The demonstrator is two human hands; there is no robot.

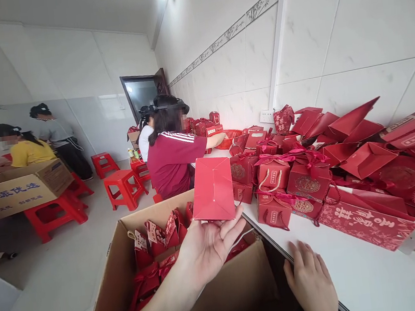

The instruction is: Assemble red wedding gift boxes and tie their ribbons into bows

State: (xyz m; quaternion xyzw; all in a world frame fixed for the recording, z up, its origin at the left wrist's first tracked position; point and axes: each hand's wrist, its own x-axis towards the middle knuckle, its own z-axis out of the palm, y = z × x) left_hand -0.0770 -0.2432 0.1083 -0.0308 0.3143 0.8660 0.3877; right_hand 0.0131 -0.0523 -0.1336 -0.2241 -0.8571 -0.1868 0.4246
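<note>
A plain red gift box (212, 187), its folded base facing me, is held up by my left hand (207, 249), palm upward with the fingers under and behind it. Below that arm stands an open cardboard box (108, 273) with several red gift boxes (147, 279) inside. My right hand (311, 279) rests palm down at the edge of the white table (366, 277), fingers spread a little and nothing in them. Beyond it on the table are stacked red gift boxes with ribbons (274, 208) and a heap of red bags (366, 156).
A person in a dark red shirt (170, 160) sits ahead, reaching to a red basket (230, 137). Two people are at the far left, near a large carton (19, 191). Red stools (122, 183) stand on the floor at left.
</note>
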